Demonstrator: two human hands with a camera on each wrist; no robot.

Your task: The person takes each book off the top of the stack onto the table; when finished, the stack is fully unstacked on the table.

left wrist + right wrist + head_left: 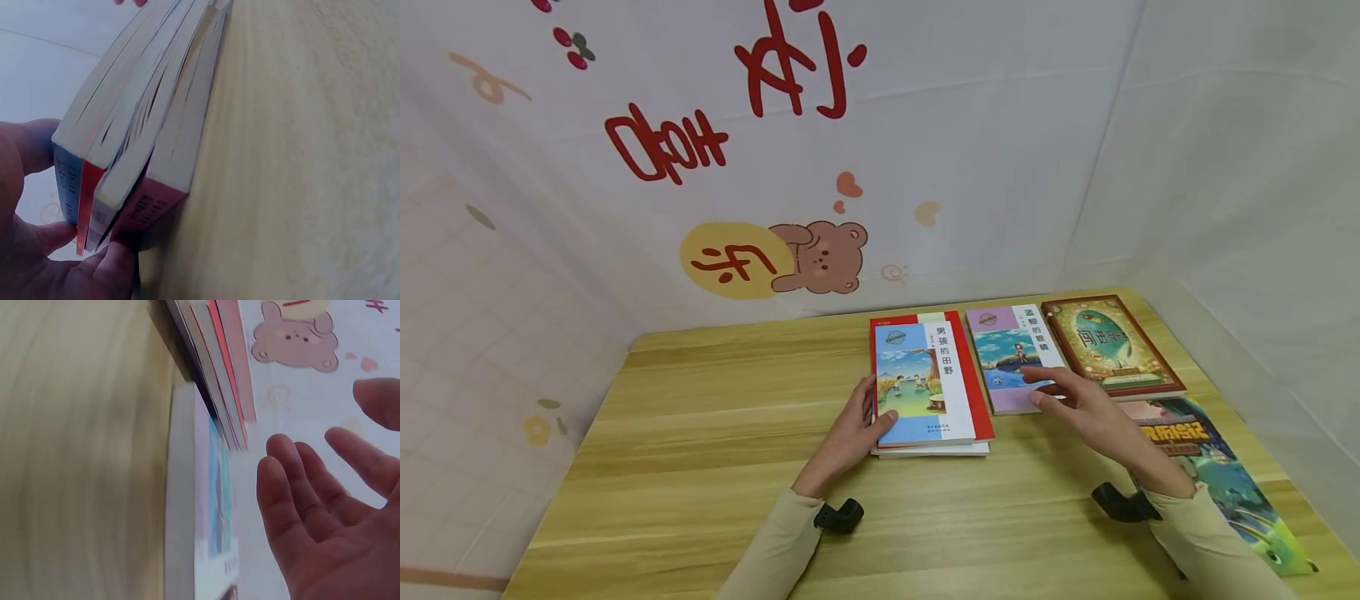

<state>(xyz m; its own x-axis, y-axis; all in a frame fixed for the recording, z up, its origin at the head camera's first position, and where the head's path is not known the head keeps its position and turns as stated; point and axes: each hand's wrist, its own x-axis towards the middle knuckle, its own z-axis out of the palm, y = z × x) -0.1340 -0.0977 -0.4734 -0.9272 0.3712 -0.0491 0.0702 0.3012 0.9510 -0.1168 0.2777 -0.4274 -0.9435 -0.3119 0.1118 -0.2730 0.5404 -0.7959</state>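
A stack of several books stands in the middle of the table, topped by a blue-and-white paperback point(917, 379). Beneath it lies a red book point(973, 408); a pink-spined book point(153, 203) is at the bottom in the left wrist view. My left hand point(857, 425) grips the stack at its left side, thumb on the top cover and fingers along the spines point(69, 181). My right hand point(1086, 408), fingers loosely bent and holding nothing, hovers over the lower right of a purple-and-white paperback point(1000, 358). In the right wrist view its fingers point(281, 494) are apart from that book.
A brown-bordered book point(1112, 346) lies at the far right. Nearer, a green-blue illustrated book point(1232, 475) is partly hidden under my right forearm. A white printed cloth point(985, 150) rises behind the wooden table point(722, 417).
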